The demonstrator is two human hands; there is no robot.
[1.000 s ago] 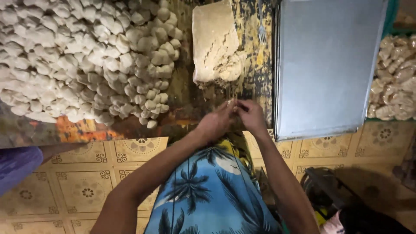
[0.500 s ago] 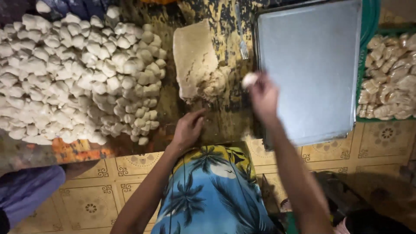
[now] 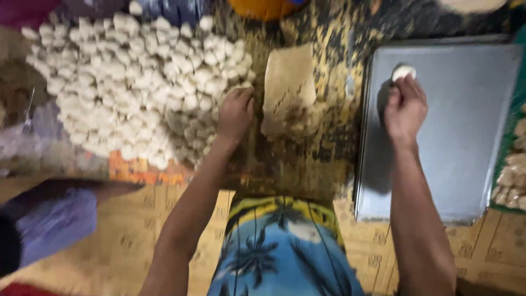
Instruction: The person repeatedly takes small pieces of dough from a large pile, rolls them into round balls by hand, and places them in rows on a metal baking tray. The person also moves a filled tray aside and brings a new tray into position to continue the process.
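My right hand (image 3: 404, 108) reaches over a grey metal baking tray (image 3: 466, 164) and pinches a small white dough ball (image 3: 402, 71) at its fingertips, near the tray's far left corner. My left hand (image 3: 235, 112) rests at the right edge of a big heap of small white dough pieces (image 3: 131, 87), fingers curled on the pieces there; whether it holds one I cannot tell. Between my hands lies a tan slab of dough (image 3: 287, 90) with a ragged, torn near end.
A dark, flour-speckled worktop (image 3: 334, 142) carries everything. A second tray with shaped pieces (image 3: 512, 175) shows at the right edge. An orange object (image 3: 263, 8) sits at the far side. Tiled floor lies below, a person's blue-purple clothing (image 3: 49, 227) at left.
My hands were together at the table's near edge; they have parted. The right one carried a dough ball over the tray, the left reached up to the heap.
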